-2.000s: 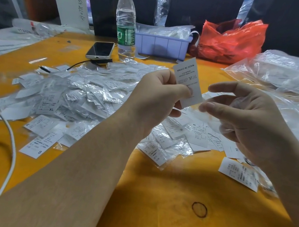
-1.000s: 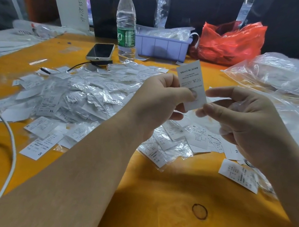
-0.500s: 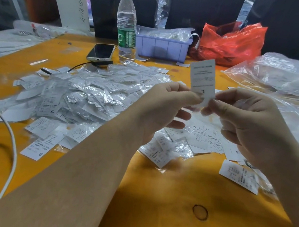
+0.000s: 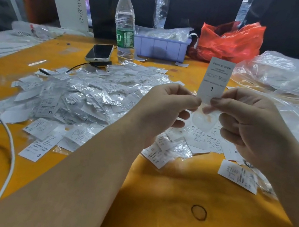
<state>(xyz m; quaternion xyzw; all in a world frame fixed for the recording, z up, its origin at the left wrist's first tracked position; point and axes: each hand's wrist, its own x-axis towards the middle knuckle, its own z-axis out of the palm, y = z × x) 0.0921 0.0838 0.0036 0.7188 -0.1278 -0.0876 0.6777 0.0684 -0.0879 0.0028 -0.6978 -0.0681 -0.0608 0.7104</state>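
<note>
Head view: I see the left hand point(image 4: 165, 108) and the right hand point(image 4: 249, 123) raised over the orange desk point(image 4: 147, 213). The fingers of each pinch the lower end of a white label point(image 4: 215, 79) marked L. The label stands upright between the two hands, above the desk, and its bottom edge meets a small clear sleeve point(image 4: 203, 121) that hangs below them.

A heap of bagged labels point(image 4: 87, 98) covers the desk left and centre. Behind the heap stand a phone point(image 4: 99, 52), a water bottle point(image 4: 125, 27), a lilac tray point(image 4: 160, 48) and a red bag point(image 4: 231, 41). Large clear bags point(image 4: 290, 78) lie at right. A white cable point(image 4: 11, 149) crosses the left side, and a dark ring point(image 4: 198, 212) lies near me. The rear of the room is dark.
</note>
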